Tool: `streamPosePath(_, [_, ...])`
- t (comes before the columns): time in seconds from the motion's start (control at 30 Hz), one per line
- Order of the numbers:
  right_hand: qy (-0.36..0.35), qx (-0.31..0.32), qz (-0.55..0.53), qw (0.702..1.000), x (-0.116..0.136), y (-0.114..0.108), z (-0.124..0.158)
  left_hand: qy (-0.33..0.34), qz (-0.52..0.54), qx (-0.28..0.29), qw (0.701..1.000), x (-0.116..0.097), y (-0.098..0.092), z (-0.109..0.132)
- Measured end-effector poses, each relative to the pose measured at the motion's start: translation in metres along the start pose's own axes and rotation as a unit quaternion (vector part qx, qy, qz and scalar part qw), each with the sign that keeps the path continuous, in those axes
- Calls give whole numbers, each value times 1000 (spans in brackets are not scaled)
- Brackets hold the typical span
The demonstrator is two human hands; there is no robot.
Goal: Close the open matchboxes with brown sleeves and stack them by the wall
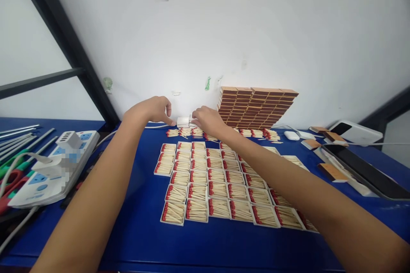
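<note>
My left hand is at the back of the blue table, thumb and fingers apart. Its thumb tip is just left of a white matchbox tray standing against the wall. My right hand has its fingers closed on another white tray beside that one, mostly hidden by the hand. Below the hands lie small piles of loose red-tipped matches. Nearer to me, rows of open trays filled with matches cover the middle of the table, partly hidden by my right forearm.
A stack of brown matchboxes leans at the wall. On the right are a phone, a white power bank, an earbud case and loose matchboxes. A power strip and scissors lie left.
</note>
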State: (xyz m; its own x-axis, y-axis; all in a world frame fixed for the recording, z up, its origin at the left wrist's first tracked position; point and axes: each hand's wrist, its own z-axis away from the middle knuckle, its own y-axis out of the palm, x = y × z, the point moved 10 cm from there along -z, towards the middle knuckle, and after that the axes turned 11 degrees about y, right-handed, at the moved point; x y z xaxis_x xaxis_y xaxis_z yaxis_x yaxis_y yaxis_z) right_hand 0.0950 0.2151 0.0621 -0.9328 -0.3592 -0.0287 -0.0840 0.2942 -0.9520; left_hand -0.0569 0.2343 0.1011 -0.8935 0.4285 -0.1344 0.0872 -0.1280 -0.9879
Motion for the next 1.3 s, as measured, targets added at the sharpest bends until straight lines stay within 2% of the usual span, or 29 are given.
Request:
streamPosePath(0.13, [-44, -3, -61, 997, 9, -12, 24, 8, 1, 28, 1000, -2, 7, -1])
streamPosePath(0.27, [-93, 79, -122, 985, 16, -5, 58, 8, 0, 38, 999, -4, 8, -2])
streamPosePath(0.4, [-104, 103, -127, 981, 13, 3, 74, 14, 0, 41, 999, -10, 8, -1])
streamPosePath(0.63, [-98, 105, -125, 982, 9, 8, 72, 22, -2, 44, 999, -23, 6, 4])
streamPosePath(0.83, [-112, 98, -136, 980, 13, 2, 78, 26, -8, 43, 999, -25, 3, 6])
streamPosePath(0.97, [-102, 101, -114, 983, 9, 8, 76, 24, -3, 41, 999, -23, 3, 6])
streamPosePath(1.13, [-85, 94, -99, 987, 6, 15, 64, 32, 5, 39, 999, -23, 7, 2])
streamPosePath(1.3, [-36, 53, -95, 993, -5, 11, 45, 32, 10, 38, 999, -24, 10, 0])
